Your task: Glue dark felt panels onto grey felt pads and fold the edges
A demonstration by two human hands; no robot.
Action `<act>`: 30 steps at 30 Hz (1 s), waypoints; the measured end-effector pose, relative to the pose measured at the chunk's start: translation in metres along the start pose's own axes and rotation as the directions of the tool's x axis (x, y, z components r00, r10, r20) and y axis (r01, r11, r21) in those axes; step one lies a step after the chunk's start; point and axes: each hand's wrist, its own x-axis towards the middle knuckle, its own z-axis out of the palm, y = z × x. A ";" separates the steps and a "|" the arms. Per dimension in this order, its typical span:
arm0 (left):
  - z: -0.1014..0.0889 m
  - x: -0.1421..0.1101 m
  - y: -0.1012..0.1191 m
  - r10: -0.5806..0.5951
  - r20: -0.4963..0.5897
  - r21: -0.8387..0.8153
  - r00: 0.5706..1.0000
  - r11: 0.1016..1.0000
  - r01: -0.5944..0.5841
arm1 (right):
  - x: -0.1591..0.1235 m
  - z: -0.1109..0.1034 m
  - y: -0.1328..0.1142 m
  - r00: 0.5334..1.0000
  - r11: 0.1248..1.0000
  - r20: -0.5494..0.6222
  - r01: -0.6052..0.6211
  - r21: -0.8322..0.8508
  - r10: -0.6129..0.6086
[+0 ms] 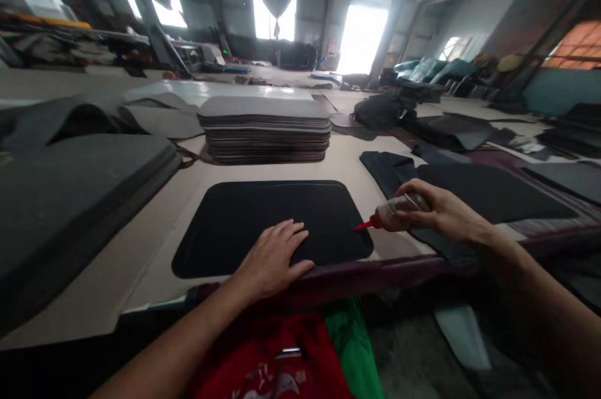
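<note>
A black sheet with rounded corners (pixel 244 214) lies flat on the table in front of me. My left hand (pixel 277 258) rests on its near edge, fingers stretched out and thumb apart. My right hand (pixel 434 208) is wrapped round a squeeze bottle (pixel 399 208) with a narrow red nozzle. The bottle is tilted, its nozzle tip pointing left at the right side of the sheet. Whether the tip touches the surface I cannot tell. A thin line shows along the sheet's far edge.
Behind the sheet stands a tall stack of grey-topped sheets (pixel 265 129). A thick pile of dark material (pixel 79 198) covers the left of the table. More dark pieces (pixel 493 189) lie at the right, near a black bundle (pixel 382 111). The table's near edge has dark red cloth (pixel 357 277).
</note>
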 end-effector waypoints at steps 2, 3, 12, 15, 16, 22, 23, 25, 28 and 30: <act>0.002 0.001 -0.001 0.012 -0.005 0.016 1.000 1.000 -0.012 | -0.019 0.000 0.000 1.000 1.000 -0.007 -0.003 -0.005 0.003; 0.003 0.001 -0.001 0.017 -0.007 0.021 1.000 1.000 -0.017 | -0.028 0.000 0.001 1.000 1.000 -0.011 -0.002 -0.003 0.002; 0.008 0.002 -0.008 0.038 -0.072 -0.118 0.997 0.992 -0.046 | -0.038 0.022 -0.008 0.997 0.993 -0.011 0.075 0.096 -0.074; 0.003 0.000 -0.015 -0.025 -0.177 -0.361 0.984 0.931 -0.042 | -0.018 0.042 -0.026 0.977 0.968 0.060 0.193 0.160 -0.205; -0.001 -0.003 -0.018 -0.067 -0.213 -0.446 0.975 0.894 -0.036 | -0.009 0.049 -0.034 0.962 0.954 0.078 0.244 0.173 -0.261; -0.035 -0.051 -0.060 -0.400 -0.392 -0.611 0.828 0.786 0.090 | 0.036 0.093 -0.088 0.832 0.836 0.134 0.509 0.203 -0.539; -0.039 -0.062 -0.071 -0.471 -0.409 -0.625 0.782 0.769 0.137 | 0.041 0.099 -0.097 0.811 0.817 0.142 0.534 0.217 -0.568; -0.044 -0.084 -0.092 -0.599 -0.431 -0.642 0.675 0.729 0.238 | 0.050 0.113 -0.115 0.782 0.792 0.163 0.558 0.246 -0.602; -0.045 -0.111 -0.114 -0.683 -0.449 -0.609 0.576 0.706 0.361 | 0.061 0.131 -0.138 0.758 0.777 0.196 0.569 0.269 -0.623; -0.043 -0.121 -0.121 -0.686 -0.442 -0.569 0.578 0.713 0.411 | 0.068 0.143 -0.150 0.739 0.763 0.205 0.585 0.277 -0.641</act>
